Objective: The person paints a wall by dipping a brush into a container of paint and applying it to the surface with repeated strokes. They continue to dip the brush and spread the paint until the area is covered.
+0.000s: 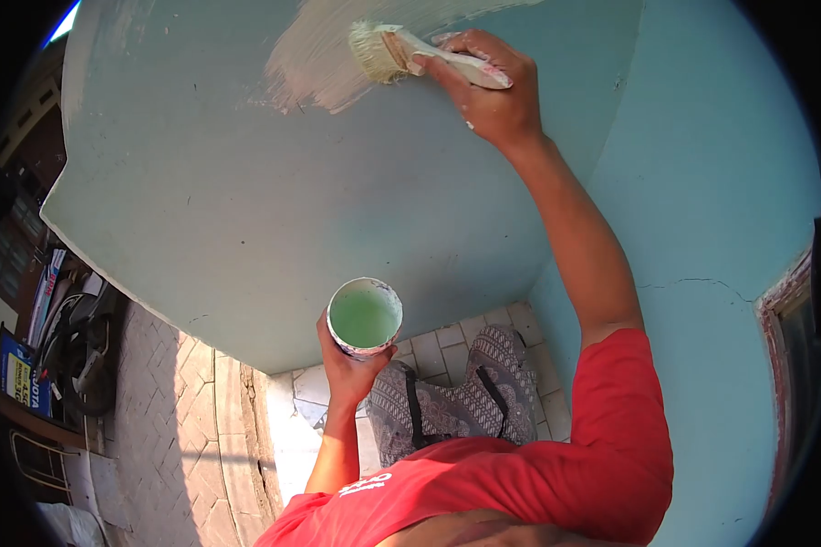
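My right hand point(497, 91) is closed round the white handle of a paintbrush point(383, 53), whose bristles are coated in pale paint. The bristles are against the blue-green wall point(246, 201), at the lower edge of a patch of pale, streaky paint point(315, 59). Specks of paint dot the fingers of this hand. Lower down, my left hand point(351, 369) grips a round paint cup point(365, 317) from below and the side. Light green liquid paint shows inside it, and the rim is smeared white.
A second blue wall point(702, 210) with a thin crack meets the painted one at a corner on the right, beside a window frame point(784, 301). Tiles point(452, 356) lie underfoot. Left of the wall's edge are a sunlit paved path point(196, 438) and a parked motorbike point(91, 365).
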A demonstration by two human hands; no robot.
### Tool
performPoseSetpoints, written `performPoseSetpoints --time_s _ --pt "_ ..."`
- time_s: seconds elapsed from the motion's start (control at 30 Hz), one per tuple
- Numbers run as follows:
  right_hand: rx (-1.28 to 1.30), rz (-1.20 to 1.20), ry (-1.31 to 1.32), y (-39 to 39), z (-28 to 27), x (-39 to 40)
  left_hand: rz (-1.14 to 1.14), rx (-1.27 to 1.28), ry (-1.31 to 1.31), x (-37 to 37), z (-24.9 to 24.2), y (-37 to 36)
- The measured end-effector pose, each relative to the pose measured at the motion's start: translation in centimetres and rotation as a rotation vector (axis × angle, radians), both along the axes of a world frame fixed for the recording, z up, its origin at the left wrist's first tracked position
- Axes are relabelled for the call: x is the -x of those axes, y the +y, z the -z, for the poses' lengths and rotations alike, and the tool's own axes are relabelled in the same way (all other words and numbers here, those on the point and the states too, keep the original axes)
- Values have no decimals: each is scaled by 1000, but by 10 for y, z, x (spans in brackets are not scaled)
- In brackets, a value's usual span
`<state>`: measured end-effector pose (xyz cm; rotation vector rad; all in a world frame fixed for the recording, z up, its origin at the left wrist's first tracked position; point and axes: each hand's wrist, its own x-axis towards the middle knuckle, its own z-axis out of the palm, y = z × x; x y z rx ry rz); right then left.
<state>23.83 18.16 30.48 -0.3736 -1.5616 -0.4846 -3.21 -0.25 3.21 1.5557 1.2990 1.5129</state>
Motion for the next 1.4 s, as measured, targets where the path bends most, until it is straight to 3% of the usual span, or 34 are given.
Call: performPoseSetpoints --time_s 0.03,0.07,0.13,0.2,0.3,0.37,0.4,0.53,0.63,0.7,0.87,0.93,1.0,1.03,1.1,1.13,1.23,1.4 --pt "376 53 124 -20 -13 -25 0 -2 -4 3 3 -2" --pt "303 184 210 -13 -28 -49 -9 9 -34 6 7 -4" --pt "215 157 286 -16 -52 -87 -18 30 -66 10 12 -7" --pt "67 447 302 -26 -65 -108 -18 49 -100 14 16 -13" --pt "-62 468 364 -32 -57 -97 -26 55 -99 20 26 -14" --pt "103 503 285 -25 -31 -65 -33 56 -91 19 32 -13" --pt "-108 648 101 -9 -12 -49 -36 58 -71 20 34 -13" --pt "-193 369 -45 -6 68 78 -13 67 -54 10 38 -4" --pt "4 237 -141 -28 97 117 33 99 -99 1 31 2" --pt "192 -89 -171 -33 94 119 26 58 -54 -1 24 4" --pt "479 -173 295 -14 32 -11 12 27 -46 2 20 -2" --pt "461 -27 421 -12 3 -72 4 35 -51 4 20 -3" --pt "211 130 504 -2 -15 -120 5 19 -69 6 19 -8" --pt "212 129 508 -9 -18 -133 5 19 -65 6 18 -10" --pt "184 383 549 -23 -26 -145 -19 16 -36 6 16 -13" --pt "181 382 550 -21 -22 -141 -20 13 -35 5 16 -13" --pt "-161 601 119 3 23 -86 3 31 -57 2 17 -10" --pt "-12 275 -89 -20 113 61 33 33 -3 -10 15 1"
